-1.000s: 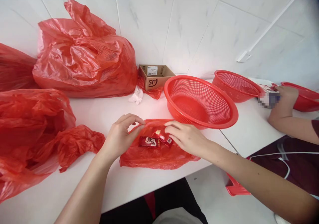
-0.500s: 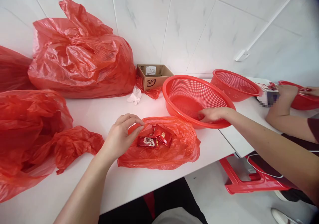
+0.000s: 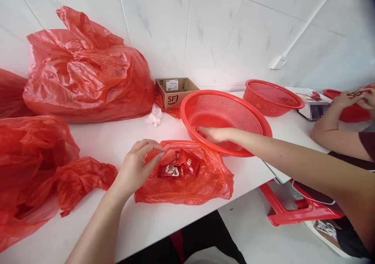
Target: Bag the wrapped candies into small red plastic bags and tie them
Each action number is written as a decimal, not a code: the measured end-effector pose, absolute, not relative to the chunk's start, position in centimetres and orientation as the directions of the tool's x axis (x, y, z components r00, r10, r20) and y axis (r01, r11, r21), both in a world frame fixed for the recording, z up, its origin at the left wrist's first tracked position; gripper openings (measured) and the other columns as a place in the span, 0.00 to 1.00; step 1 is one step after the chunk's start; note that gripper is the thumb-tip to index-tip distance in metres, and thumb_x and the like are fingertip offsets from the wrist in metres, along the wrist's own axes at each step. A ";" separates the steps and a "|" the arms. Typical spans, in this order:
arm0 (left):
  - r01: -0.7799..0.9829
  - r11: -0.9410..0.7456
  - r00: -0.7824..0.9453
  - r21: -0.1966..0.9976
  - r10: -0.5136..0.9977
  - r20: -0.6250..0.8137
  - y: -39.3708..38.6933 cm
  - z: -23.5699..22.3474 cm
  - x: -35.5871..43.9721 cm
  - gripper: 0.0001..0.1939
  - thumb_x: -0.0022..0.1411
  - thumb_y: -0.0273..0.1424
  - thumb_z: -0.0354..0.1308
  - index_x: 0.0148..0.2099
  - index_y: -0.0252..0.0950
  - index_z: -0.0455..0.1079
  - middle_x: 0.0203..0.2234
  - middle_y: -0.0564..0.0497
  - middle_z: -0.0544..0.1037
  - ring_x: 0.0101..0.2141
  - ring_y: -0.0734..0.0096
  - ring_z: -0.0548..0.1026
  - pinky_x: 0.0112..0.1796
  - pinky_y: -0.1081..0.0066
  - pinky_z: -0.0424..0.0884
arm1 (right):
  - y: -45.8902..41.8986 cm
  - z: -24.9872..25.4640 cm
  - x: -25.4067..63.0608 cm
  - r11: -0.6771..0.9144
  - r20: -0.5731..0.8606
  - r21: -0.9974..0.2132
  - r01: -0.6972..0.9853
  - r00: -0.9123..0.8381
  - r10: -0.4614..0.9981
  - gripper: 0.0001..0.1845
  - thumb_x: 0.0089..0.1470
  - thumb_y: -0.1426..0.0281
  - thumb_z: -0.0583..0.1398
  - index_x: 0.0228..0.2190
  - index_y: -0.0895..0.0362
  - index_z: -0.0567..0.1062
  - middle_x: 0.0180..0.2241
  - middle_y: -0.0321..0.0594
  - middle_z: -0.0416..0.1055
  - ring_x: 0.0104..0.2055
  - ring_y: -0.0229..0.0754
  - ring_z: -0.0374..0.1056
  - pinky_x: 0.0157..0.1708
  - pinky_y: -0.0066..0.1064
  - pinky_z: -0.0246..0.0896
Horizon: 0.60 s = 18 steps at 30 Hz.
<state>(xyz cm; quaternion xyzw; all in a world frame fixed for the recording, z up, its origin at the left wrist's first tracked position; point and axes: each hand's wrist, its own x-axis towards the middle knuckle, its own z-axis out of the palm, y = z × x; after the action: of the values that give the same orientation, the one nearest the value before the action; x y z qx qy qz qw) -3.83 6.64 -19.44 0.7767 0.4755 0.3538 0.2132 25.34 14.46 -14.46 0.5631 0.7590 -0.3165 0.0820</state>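
My left hand [image 3: 137, 168] pinches the edge of a crumpled red plastic bag [image 3: 211, 187] lying open on the white table [image 3: 140, 217]. Two red printed sweet packets [image 3: 171, 171] [image 3: 190, 162] lie inside that bag, just to the right of my fingers. My right hand [image 3: 211, 134] reaches over the rim of a large red plastic colander [image 3: 225, 115] and rests inside it near the left wall. I see nothing held in that hand, though the colander's rim hides part of it.
Large stuffed red plastic bags [image 3: 84, 76] fill the table's left side. At the back stand a cardboard SF box [image 3: 172, 99] and a tissue [image 3: 154, 117]. To the right are a red basket [image 3: 271, 97] and a co-worker's hands [image 3: 348, 101] by another basket [image 3: 348, 113].
My right hand has moved from the colander's near rim further inside, towards its left wall. The view has shifted slightly, and the co-worker's hands have come together at the far right.
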 end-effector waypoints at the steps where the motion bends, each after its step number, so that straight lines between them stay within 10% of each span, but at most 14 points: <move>1: 0.585 -0.460 0.302 0.668 0.888 0.347 6.6 -19.4 -3.8 0.07 0.65 0.37 0.55 0.42 0.45 0.73 0.42 0.52 0.73 0.46 0.66 0.71 0.48 0.65 0.65 | 14.4 -14.6 25.1 0.163 -0.450 -0.391 0.906 -0.343 0.824 0.21 0.53 0.67 0.61 0.49 0.51 0.69 0.46 0.44 0.74 0.43 0.49 0.71 0.37 0.35 0.65; 10: 0.567 -0.466 0.305 0.679 0.885 0.353 6.4 -19.3 -3.8 0.07 0.66 0.37 0.55 0.42 0.45 0.72 0.42 0.53 0.73 0.46 0.66 0.70 0.49 0.65 0.64 | 15.7 -12.8 25.8 0.050 -0.468 -0.474 0.879 -0.300 0.832 0.10 0.51 0.74 0.59 0.38 0.55 0.73 0.37 0.43 0.76 0.32 0.43 0.73 0.28 0.31 0.68; 18: 0.405 -0.438 0.275 0.803 0.896 0.350 5.5 -18.2 -3.3 0.07 0.64 0.37 0.57 0.43 0.43 0.73 0.41 0.53 0.74 0.43 0.69 0.72 0.46 0.69 0.65 | 10.8 -8.0 25.5 0.001 -0.212 -0.906 0.423 -0.456 0.864 0.14 0.56 0.67 0.61 0.45 0.57 0.71 0.36 0.42 0.77 0.30 0.36 0.73 0.24 0.23 0.64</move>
<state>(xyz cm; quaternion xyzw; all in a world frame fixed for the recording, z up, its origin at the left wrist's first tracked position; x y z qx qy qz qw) -3.32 5.55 -18.24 0.7409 0.4389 0.4122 0.2974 25.48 10.80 -7.98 0.4767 0.6752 -0.5218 -0.2111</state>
